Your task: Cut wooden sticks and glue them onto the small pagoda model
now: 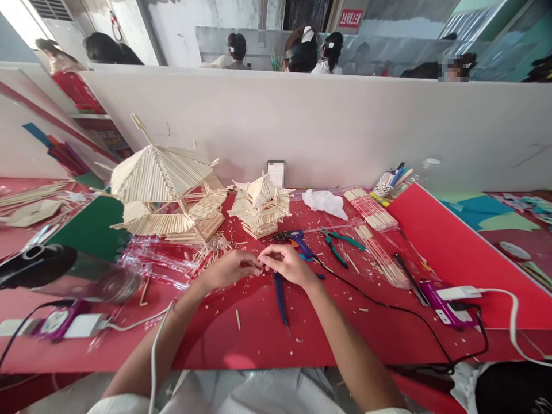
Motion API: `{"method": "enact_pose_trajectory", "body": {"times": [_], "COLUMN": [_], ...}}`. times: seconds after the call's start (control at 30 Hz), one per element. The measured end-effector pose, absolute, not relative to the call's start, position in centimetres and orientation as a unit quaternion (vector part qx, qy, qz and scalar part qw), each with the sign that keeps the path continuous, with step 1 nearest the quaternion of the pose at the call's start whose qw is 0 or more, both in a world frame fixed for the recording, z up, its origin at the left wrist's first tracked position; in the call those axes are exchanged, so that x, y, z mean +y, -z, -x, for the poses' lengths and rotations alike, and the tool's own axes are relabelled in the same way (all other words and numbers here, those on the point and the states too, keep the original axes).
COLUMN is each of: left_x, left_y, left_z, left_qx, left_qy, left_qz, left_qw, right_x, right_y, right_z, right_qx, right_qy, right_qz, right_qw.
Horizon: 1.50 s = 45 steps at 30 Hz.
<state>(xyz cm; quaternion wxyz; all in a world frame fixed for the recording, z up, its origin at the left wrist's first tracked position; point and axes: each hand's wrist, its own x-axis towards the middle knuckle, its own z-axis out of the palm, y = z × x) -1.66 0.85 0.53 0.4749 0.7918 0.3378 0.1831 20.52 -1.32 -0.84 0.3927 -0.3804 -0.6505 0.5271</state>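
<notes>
My left hand (236,268) and my right hand (284,263) meet over the red table (215,345), fingertips pinched together. Whatever lies between the fingers is too small to make out. Under my right hand is a blue-handled tool (280,299), partly covered. Just beyond the hands lies a blue glue gun (299,241) with a black cord. A small stick pavilion (261,207) stands behind them, and a larger stick pavilion (161,178) stands at the back left. Green-handled pliers (336,250) rest to the right.
Bundles of sticks (382,259) lie at the right, near a purple power socket (448,305). A dark-lidded bottle (81,273) lies at the left. White cables cross both sides. A pale partition (328,126) stands behind; several people sit beyond it.
</notes>
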Motion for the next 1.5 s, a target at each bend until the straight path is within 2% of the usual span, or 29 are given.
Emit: {"method": "enact_pose_trajectory", "body": {"times": [0.2,0.3,0.57,0.8,1.07,1.17,1.27,1.37,1.5], "left_x": [2.1,2.3,1.4,1.5,2.9,2.9,2.1,0.8,-0.2], "left_y": [-1.3,-1.6,-0.6,0.4,-1.1,-1.5,-1.9,-1.9,-1.0], "left_z": [3.7,4.2,2.7,2.8,6.1,6.2,4.6,2.4,0.7], "left_qx": [0.356,0.37,0.347,0.347,0.543,0.523,0.422,0.331,0.339], "left_qy": [-0.326,-0.343,-0.311,-0.266,-0.118,-0.128,-0.166,-0.188,-0.234], "left_qz": [-0.762,-0.779,-0.861,-0.891,-0.831,-0.84,-0.861,-0.838,-0.787], "left_qw": [0.431,0.372,0.202,0.117,0.025,0.073,0.232,0.391,0.46], "right_x": [-0.6,-0.4,-0.5,-0.7,-1.0,-1.2,-1.5,-1.7,-1.9], "right_y": [2.2,2.6,2.4,2.2,2.1,1.6,1.5,2.0,2.5], "right_z": [-21.4,-21.5,-21.3,-21.0,-21.6,-21.5,-21.1,-20.4,-19.7], "right_qx": [-0.551,-0.487,-0.43,-0.442,-0.481,-0.487,-0.492,-0.504,-0.515], "right_qy": [-0.677,-0.75,-0.805,-0.824,-0.811,-0.814,-0.816,-0.82,-0.817], "right_qz": [0.345,0.31,0.289,0.255,0.217,0.187,0.162,0.159,0.164], "right_qw": [0.346,0.324,0.29,0.246,0.253,0.254,0.255,0.221,0.203]}}
